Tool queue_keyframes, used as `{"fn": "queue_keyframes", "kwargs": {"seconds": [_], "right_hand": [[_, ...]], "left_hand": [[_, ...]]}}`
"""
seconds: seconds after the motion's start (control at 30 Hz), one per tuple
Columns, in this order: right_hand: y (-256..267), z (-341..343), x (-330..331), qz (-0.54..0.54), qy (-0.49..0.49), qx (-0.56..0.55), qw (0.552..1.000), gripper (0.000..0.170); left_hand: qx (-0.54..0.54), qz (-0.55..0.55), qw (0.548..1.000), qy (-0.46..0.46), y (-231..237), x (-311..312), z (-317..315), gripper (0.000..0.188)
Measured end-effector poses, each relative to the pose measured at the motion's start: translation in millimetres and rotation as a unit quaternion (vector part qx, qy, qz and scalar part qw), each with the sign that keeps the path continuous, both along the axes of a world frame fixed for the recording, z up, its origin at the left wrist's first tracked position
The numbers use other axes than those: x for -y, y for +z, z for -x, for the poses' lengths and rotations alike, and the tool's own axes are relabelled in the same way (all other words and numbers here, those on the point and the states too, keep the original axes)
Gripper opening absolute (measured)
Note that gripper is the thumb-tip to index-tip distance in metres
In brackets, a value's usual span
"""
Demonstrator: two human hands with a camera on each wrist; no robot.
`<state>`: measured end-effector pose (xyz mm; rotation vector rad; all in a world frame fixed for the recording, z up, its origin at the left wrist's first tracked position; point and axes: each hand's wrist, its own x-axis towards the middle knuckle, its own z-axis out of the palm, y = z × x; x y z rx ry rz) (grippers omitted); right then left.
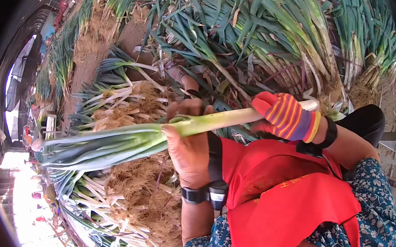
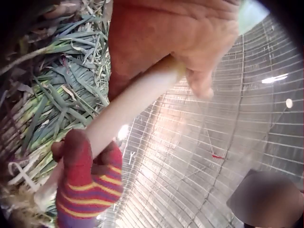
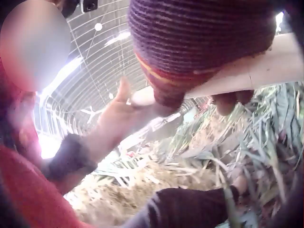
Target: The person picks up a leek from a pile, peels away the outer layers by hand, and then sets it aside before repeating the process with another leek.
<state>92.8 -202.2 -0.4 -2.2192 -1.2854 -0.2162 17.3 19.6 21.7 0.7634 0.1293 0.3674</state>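
Note:
A thick green onion (image 1: 226,119) lies across the view, its leaves to the left and its white stalk to the right. My bare left hand (image 1: 189,153) holds it where the green leaves meet the stalk, thumb on the near side. In a striped knit glove with bare fingertips, my right hand (image 1: 288,117) grips the white stalk near its root end. The left wrist view shows the stalk (image 2: 128,107) running from the left palm down to the gloved fingers (image 2: 78,154).
Rooted green onions (image 1: 145,214) are heaped at the left, more bundles (image 1: 264,17) at the back and right. A red apron (image 1: 287,205) covers the lap. One foot (image 1: 189,84) rests among loose leaves. A metal piece (image 1: 395,142) stands at the right.

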Motion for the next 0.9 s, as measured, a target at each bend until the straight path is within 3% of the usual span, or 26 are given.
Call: {"fn": "queue_keyframes", "kwargs": {"seconds": [0.07, 0.17, 0.2, 0.27, 0.37, 0.43, 0.53, 0.67, 0.8, 0.9], "right_hand": [[-1, -1, 0, -0.031, 0.019, 0.004, 0.999, 0.050], [10, -3, 3, 0.078, 0.057, -0.097, 0.991, 0.028], [7, -5, 4, 0.081, 0.056, -0.097, 0.990, 0.028], [-5, -7, 6, 0.038, 0.068, -0.132, 0.988, 0.023], [-12, -1, 6, -0.016, 0.050, -0.098, 0.994, 0.016], [-15, 0, 5, -0.035, 0.044, -0.103, 0.993, 0.015], [-24, 1, 3, 0.031, 0.000, -0.053, 0.998, 0.012], [-35, 1, -3, 0.007, -0.018, -0.134, 0.991, 0.012], [-59, 0, -7, 0.004, 0.021, -0.195, 0.981, 0.019], [-84, -7, -3, 0.067, -0.092, -0.181, 0.977, 0.021]], "left_hand": [[-0.022, 0.046, 0.999, -0.011, -6, -9, 5, 0.056], [-0.037, 0.050, 0.998, -0.011, -13, -8, 7, 0.055], [-0.037, 0.053, 0.998, -0.012, -13, -7, 6, 0.055], [-0.023, 0.035, 0.999, -0.029, -13, -4, 7, 0.058], [-0.002, 0.024, 0.998, -0.053, -15, -6, 7, 0.067], [-0.003, 0.015, 0.998, -0.063, -10, -6, 8, 0.074], [-0.001, -0.020, 0.996, -0.081, -20, -10, 8, 0.088], [-0.001, -0.079, 0.993, -0.086, -33, -15, 9, 0.099], [0.000, -0.116, 0.987, -0.109, -40, -14, 13, 0.098], [0.009, -0.089, 0.991, -0.102, -41, -6, 13, 0.095]]}}
